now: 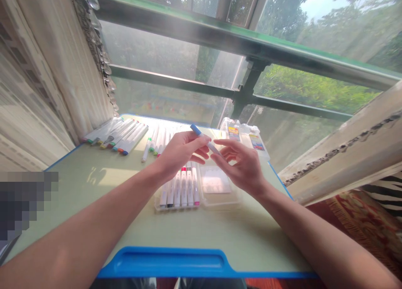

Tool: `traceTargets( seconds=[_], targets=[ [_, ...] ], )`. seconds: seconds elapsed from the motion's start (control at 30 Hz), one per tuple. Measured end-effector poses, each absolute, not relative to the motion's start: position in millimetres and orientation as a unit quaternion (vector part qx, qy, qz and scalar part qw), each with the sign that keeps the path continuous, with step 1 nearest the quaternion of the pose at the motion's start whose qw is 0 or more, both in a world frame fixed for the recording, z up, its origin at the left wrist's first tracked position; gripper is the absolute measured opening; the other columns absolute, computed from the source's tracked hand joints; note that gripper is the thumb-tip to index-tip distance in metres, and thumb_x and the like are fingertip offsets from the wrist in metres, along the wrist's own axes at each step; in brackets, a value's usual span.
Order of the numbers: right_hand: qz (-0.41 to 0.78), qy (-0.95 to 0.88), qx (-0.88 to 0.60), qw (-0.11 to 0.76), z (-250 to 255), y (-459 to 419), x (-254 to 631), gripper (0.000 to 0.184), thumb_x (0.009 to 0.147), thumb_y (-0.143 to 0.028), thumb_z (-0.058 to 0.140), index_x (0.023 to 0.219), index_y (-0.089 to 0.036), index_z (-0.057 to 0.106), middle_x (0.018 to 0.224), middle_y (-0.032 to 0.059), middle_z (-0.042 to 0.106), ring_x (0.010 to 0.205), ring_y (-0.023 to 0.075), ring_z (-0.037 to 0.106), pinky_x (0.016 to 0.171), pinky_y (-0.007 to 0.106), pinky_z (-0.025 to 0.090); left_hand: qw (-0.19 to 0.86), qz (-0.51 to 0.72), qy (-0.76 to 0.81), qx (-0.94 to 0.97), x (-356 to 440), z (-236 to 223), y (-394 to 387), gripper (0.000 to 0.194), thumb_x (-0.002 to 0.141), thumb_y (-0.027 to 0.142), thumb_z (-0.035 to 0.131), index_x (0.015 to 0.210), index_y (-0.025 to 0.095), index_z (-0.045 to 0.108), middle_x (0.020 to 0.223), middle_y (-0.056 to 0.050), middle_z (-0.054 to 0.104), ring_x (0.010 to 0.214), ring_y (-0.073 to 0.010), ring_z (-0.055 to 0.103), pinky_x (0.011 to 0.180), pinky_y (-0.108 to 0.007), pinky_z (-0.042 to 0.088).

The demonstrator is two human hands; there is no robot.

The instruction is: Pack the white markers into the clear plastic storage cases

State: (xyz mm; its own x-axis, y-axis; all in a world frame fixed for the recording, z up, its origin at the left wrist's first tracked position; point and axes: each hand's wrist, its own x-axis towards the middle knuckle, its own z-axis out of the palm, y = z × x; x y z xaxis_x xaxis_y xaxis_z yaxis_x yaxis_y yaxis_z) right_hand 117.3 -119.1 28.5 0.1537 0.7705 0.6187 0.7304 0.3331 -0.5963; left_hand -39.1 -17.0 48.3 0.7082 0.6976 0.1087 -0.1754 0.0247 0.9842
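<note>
My left hand point(185, 148) pinches a white marker point(214, 148) with a blue cap, held tilted above the table. Around the marker's lower end, my right hand point(240, 161) has its thumb and index finger apart. Whether the right thumb touches the barrel is hard to make out. Beneath the hands lies an open clear plastic case point(220, 200). Its left half holds a row of several white markers point(177, 190), with black, red and pink ends among them; my left hand hides part of it. A white card point(216, 181) shows in its right half.
More capped markers point(133, 139) lie in rows at the back left, others point(153, 142) behind my left hand. Clear cases with labels point(234, 132) stand at the back right. The pale green table point(132, 222) has a blue edge; a window and curtains surround it.
</note>
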Motion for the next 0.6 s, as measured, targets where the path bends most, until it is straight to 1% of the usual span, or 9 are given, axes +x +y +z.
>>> traceTargets(
  seconds=[0.1, 0.2, 0.27, 0.37, 0.47, 0.53, 0.6],
  targets=[
    [0.017, -0.659, -0.583, 0.475, 30.9, -120.3, 118.2, 0.024, 0.083, -0.027, 0.07, 0.105, -0.017, 0.07, 0.069, 0.0005, 0.071, 0.06, 0.0125, 0.065, 0.055, 0.023, 0.053, 0.649, 0.361, 0.225, 0.63, -41.7, 49.4, -10.0, 0.026, 0.084, 0.038, 0.07, 0.086, 0.012, 0.067, 0.074, -0.004, 0.065, 0.064, -0.0127, 0.063, 0.058, -0.025, 0.055],
    [0.025, -0.678, -0.584, 0.447, 31.6, -121.1, 118.6, 0.02, 0.084, -0.028, 0.069, 0.102, -0.018, 0.07, 0.066, -0.0007, 0.069, 0.056, 0.0113, 0.062, 0.055, 0.023, 0.051, 0.632, 0.372, 0.223, 0.642, -44.4, 48.6, -4.3, 0.026, 0.079, 0.035, 0.075, 0.089, 0.013, 0.067, 0.075, -0.002, 0.063, 0.064, -0.0113, 0.061, 0.058, -0.025, 0.054],
    [0.045, -0.68, -0.587, 0.436, 31.1, -120.9, 118.4, 0.02, 0.085, -0.031, 0.068, 0.1, -0.017, 0.07, 0.063, -0.0008, 0.069, 0.052, 0.0108, 0.061, 0.053, 0.023, 0.05, 0.621, 0.375, 0.223, 0.651, -44.7, 46.7, -2.8, 0.026, 0.078, 0.035, 0.075, 0.091, 0.013, 0.068, 0.077, -0.002, 0.064, 0.065, -0.0108, 0.061, 0.059, -0.024, 0.054],
    [0.094, -0.663, -0.603, 0.434, 30.9, -121.1, 116.7, 0.024, 0.087, -0.04, 0.067, 0.091, -0.016, 0.068, 0.055, -0.0004, 0.067, 0.045, 0.0115, 0.06, 0.048, 0.023, 0.047, 0.6, 0.36, 0.223, 0.679, -42.2, 42.5, -3.5, 0.027, 0.08, 0.037, 0.073, 0.092, 0.013, 0.07, 0.077, -0.003, 0.065, 0.066, -0.0112, 0.061, 0.061, -0.025, 0.054],
    [0.173, -0.63, -0.626, 0.425, 33.5, -123.0, 113.0, 0.029, 0.088, -0.045, 0.065, 0.084, -0.017, 0.063, 0.049, -0.0006, 0.065, 0.039, 0.012, 0.057, 0.042, 0.022, 0.042, 0.582, 0.339, 0.23, 0.703, -38.0, 38.4, -5.7, 0.028, 0.086, 0.039, 0.065, 0.094, 0.013, 0.072, 0.077, -0.004, 0.067, 0.066, -0.0119, 0.062, 0.062, -0.026, 0.054],
    [0.212, -0.62, -0.639, 0.403, 36.2, -124.6, 110.2, 0.028, 0.089, -0.043, 0.062, 0.08, -0.018, 0.059, 0.049, -0.0008, 0.064, 0.038, 0.0116, 0.056, 0.041, 0.021, 0.039, 0.562, 0.328, 0.239, 0.721, -36.0, 36.5, -7.0, 0.03, 0.088, 0.039, 0.061, 0.091, 0.012, 0.073, 0.076, -0.005, 0.068, 0.064, -0.0117, 0.062, 0.061, -0.026, 0.053],
    [0.219, -0.624, -0.652, 0.37, 38.4, -125.8, 107.7, 0.026, 0.089, -0.039, 0.061, 0.074, -0.018, 0.056, 0.048, -0.0011, 0.062, 0.04, 0.0109, 0.055, 0.042, 0.021, 0.037, 0.541, 0.322, 0.245, 0.737, -35.5, 35.4, -8.2, 0.029, 0.088, 0.038, 0.062, 0.089, 0.012, 0.074, 0.074, -0.005, 0.068, 0.061, -0.0111, 0.061, 0.059, -0.025, 0.052]
  ],
)
